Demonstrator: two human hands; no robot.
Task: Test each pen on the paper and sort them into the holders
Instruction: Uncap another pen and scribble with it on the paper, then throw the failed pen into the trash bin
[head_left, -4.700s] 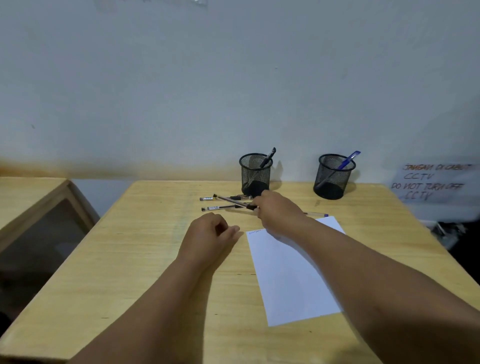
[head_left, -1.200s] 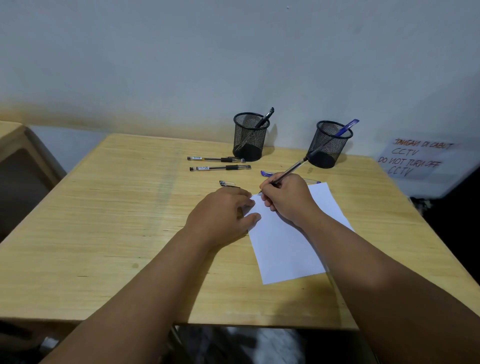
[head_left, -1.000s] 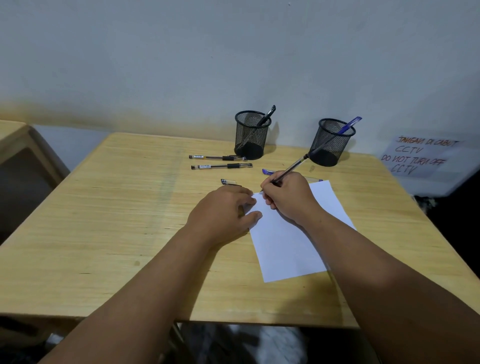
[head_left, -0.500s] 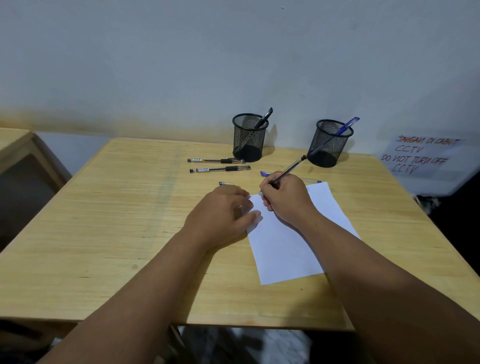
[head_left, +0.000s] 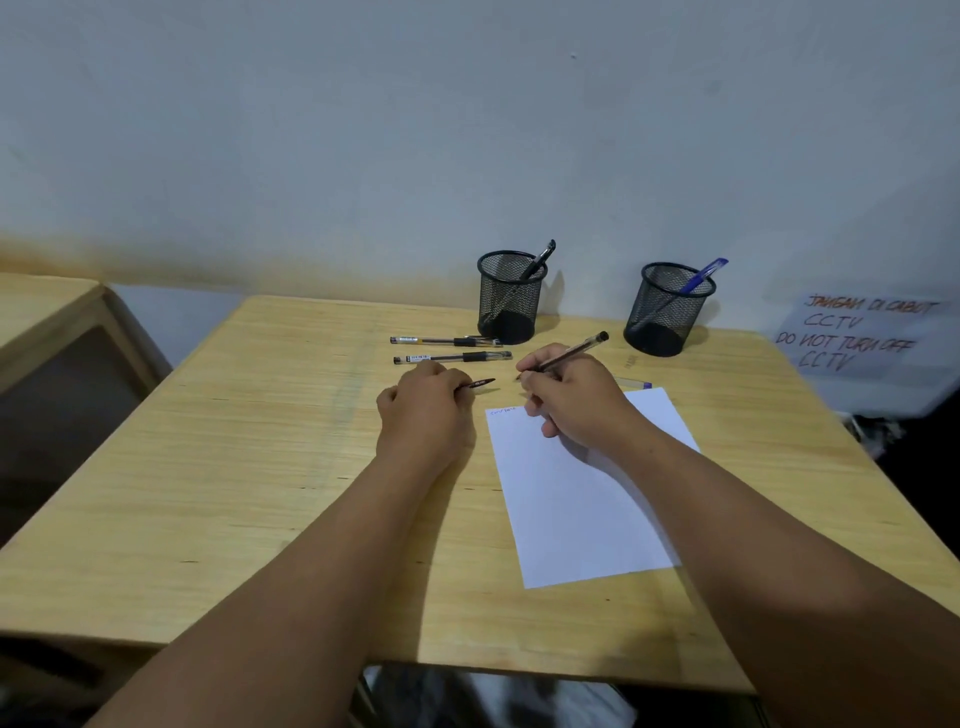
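My right hand (head_left: 576, 400) grips a dark pen (head_left: 571, 353) with its tip lifted just past the top left corner of the white paper (head_left: 582, 493), where small scribbles show. My left hand (head_left: 423, 410) pinches a black pen cap (head_left: 478, 383) beside the paper. Two black pens (head_left: 447, 341) (head_left: 452, 357) lie on the table in front of the left mesh holder (head_left: 509, 299), which has a black pen in it. The right mesh holder (head_left: 667, 309) has a blue pen in it. Another pen with a blue end (head_left: 636, 383) lies behind my right hand.
The wooden table (head_left: 260, 467) stands against a white wall. A handwritten CCTV sign (head_left: 857, 338) hangs at the right. A second wooden table (head_left: 47, 322) stands to the left. The near table edge is close below my forearms.
My right hand has lifted the pen tip off the paper and tilted the pen flatter. My left hand slid off the paper's edge to the left, showing the cap it pinches.
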